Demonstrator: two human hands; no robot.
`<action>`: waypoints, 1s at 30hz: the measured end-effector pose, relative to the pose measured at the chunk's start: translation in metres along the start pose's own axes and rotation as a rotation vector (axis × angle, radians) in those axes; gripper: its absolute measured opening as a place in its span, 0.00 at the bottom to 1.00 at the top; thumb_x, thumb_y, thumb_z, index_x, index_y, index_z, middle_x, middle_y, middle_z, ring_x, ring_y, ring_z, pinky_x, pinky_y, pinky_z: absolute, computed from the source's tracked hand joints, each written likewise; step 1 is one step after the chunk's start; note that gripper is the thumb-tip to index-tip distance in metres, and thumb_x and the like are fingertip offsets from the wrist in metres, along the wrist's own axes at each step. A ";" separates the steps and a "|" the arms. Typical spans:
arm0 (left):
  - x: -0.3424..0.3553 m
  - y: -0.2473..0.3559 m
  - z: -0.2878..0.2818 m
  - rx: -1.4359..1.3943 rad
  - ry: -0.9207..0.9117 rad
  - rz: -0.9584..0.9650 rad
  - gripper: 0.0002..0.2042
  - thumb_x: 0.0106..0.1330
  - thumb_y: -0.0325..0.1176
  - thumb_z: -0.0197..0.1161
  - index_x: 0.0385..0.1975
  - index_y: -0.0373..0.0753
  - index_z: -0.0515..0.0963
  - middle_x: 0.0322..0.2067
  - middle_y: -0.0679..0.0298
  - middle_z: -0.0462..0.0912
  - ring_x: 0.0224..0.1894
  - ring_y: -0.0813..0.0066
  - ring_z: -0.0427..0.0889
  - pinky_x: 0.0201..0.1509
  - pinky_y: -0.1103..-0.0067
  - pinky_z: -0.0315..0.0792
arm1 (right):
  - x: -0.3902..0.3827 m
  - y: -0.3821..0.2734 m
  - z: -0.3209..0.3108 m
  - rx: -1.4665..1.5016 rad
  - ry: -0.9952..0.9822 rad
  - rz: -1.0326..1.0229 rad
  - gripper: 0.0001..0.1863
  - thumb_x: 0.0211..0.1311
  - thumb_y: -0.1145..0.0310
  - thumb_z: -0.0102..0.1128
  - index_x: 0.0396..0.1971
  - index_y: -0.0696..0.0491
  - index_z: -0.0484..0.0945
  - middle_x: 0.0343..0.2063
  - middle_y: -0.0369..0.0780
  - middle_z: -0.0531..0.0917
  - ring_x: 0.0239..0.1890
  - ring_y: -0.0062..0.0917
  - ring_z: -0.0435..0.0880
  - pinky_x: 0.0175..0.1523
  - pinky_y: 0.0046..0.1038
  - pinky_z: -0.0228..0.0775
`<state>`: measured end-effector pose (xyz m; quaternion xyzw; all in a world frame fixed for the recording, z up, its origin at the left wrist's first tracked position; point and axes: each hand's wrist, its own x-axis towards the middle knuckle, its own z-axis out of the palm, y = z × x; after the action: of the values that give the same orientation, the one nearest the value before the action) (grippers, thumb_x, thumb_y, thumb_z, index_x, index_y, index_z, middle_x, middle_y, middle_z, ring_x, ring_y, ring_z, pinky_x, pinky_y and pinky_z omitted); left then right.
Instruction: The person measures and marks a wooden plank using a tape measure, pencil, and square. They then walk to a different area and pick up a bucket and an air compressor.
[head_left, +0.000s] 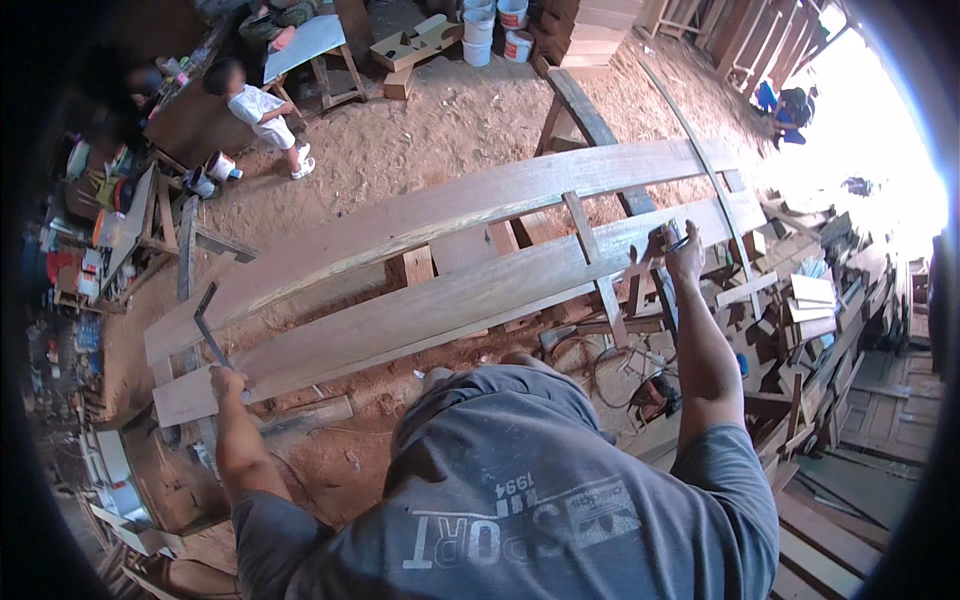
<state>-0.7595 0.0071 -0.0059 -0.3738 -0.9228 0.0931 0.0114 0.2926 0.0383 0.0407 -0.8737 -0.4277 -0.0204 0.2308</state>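
Observation:
Two long pale planks lie side by side in front of me, the near plank [440,300] and the gently curved far plank [430,220]. My left hand [229,383] is closed at the near plank's left end, around the lower end of a dark angled bar like a carpenter's square [210,338]. That bar reaches across to the far plank. Over the right part of the near plank, my right hand [684,256] is closed on a thin dark pencil-like stick [679,244]. A short wooden crosspiece [586,235] and a long thin strip [715,180] cross the planks.
Dark sawhorse beams [585,108] support the planks above a dusty floor. Scrap wood [800,290] is heaped on the right. A small person in white [262,112] stands at the far left; another person [793,110] crouches at the far right. Buckets [478,35] stand at the back.

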 end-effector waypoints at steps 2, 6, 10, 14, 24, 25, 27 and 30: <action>0.008 -0.011 0.013 0.026 -0.081 0.001 0.21 0.53 0.41 0.82 0.41 0.34 0.85 0.45 0.45 0.92 0.52 0.48 0.92 0.56 0.60 0.86 | -0.016 -0.003 -0.011 0.016 0.061 -0.035 0.34 0.74 0.48 0.65 0.71 0.52 0.74 0.62 0.51 0.84 0.68 0.49 0.78 0.73 0.47 0.67; 0.038 -0.028 0.007 -0.362 -0.286 -0.176 0.22 0.60 0.49 0.77 0.41 0.35 0.83 0.43 0.47 0.91 0.53 0.50 0.91 0.55 0.60 0.84 | -0.053 -0.015 -0.043 0.153 0.081 -0.015 0.29 0.76 0.52 0.66 0.67 0.54 0.78 0.60 0.52 0.85 0.66 0.47 0.81 0.71 0.44 0.70; 0.049 -0.009 -0.005 -0.887 -0.224 -0.375 0.25 0.64 0.54 0.74 0.40 0.34 0.82 0.40 0.50 0.90 0.50 0.51 0.90 0.53 0.58 0.81 | -0.100 -0.017 -0.049 0.278 0.121 0.023 0.21 0.76 0.58 0.66 0.62 0.53 0.82 0.56 0.51 0.86 0.62 0.46 0.81 0.69 0.43 0.70; 0.021 0.025 -0.013 -0.757 0.204 0.095 0.29 0.71 0.61 0.68 0.41 0.33 0.81 0.33 0.53 0.87 0.43 0.52 0.88 0.47 0.57 0.78 | -0.148 -0.059 -0.047 0.387 0.100 -0.097 0.16 0.82 0.62 0.59 0.59 0.55 0.83 0.53 0.50 0.88 0.58 0.44 0.84 0.66 0.42 0.73; -0.297 0.318 -0.143 -0.805 -0.060 1.366 0.10 0.59 0.32 0.71 0.35 0.42 0.77 0.23 0.58 0.82 0.26 0.54 0.86 0.30 0.61 0.78 | -0.152 -0.108 -0.139 1.299 -1.043 0.020 0.31 0.83 0.51 0.58 0.68 0.64 0.76 0.53 0.47 0.89 0.53 0.27 0.87 0.58 0.32 0.81; -0.315 0.341 -0.150 -0.784 -0.055 1.465 0.10 0.56 0.31 0.72 0.34 0.42 0.76 0.23 0.57 0.81 0.27 0.52 0.85 0.30 0.60 0.78 | -0.159 -0.109 -0.140 1.059 -0.950 -0.099 0.30 0.80 0.51 0.62 0.66 0.62 0.79 0.52 0.46 0.89 0.51 0.28 0.88 0.55 0.33 0.82; -0.334 0.371 -0.164 -0.732 -0.054 1.601 0.11 0.53 0.31 0.72 0.31 0.42 0.75 0.23 0.57 0.81 0.28 0.49 0.85 0.31 0.58 0.78 | -0.163 -0.107 -0.147 0.825 -0.876 -0.027 0.26 0.78 0.55 0.67 0.62 0.61 0.81 0.49 0.46 0.90 0.46 0.29 0.90 0.51 0.33 0.83; -0.346 0.398 -0.170 -0.638 -0.058 1.713 0.12 0.51 0.31 0.72 0.30 0.41 0.74 0.23 0.58 0.82 0.29 0.49 0.86 0.31 0.58 0.78 | -0.177 -0.092 -0.129 0.767 -0.618 0.000 0.21 0.76 0.60 0.70 0.59 0.59 0.83 0.44 0.46 0.91 0.44 0.29 0.91 0.50 0.33 0.83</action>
<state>-0.2212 0.0750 0.1064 -0.9135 -0.3119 -0.1804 -0.1887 0.1318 -0.0986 0.1503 -0.6909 -0.4530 0.3986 0.3982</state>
